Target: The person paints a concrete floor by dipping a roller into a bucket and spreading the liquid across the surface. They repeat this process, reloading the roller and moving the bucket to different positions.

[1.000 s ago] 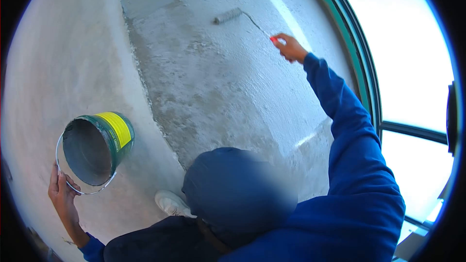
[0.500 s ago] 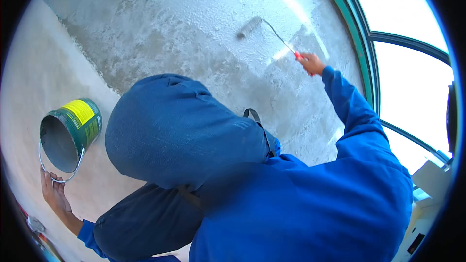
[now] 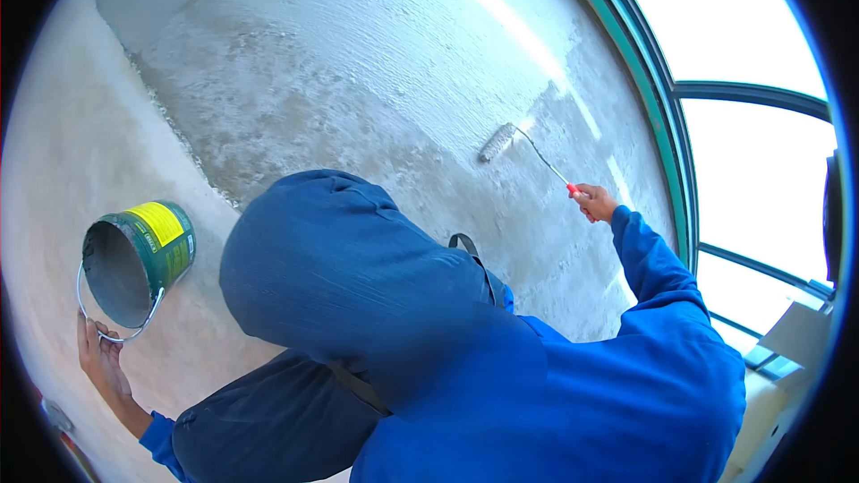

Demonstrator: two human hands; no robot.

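Observation:
My right hand [image 3: 595,203] is wrapped around the red handle of a paint roller [image 3: 497,143]. The roller's grey, coated sleeve rests on the floor [image 3: 358,138], at the border between a wet, shiny coat and a duller patch. On the left, my left hand [image 3: 103,359] has its fingers curled on the wire handle of a green bucket [image 3: 165,246] with a yellow label. The bucket is tipped so its mouth faces me, and its inside walls look grey. Its bottom is in shadow.
A green-framed window [image 3: 667,116] curves along the right side of the floor. A pale, dry strip of floor [image 3: 54,152] lies on the left, divided from the grey part by a rough edge. My bent knee [image 3: 304,250] is between bucket and roller.
My right hand has drawn the roller back toward me and slightly right across the floor. My left hand still holds the bucket's handle, and the whole view has shifted a little.

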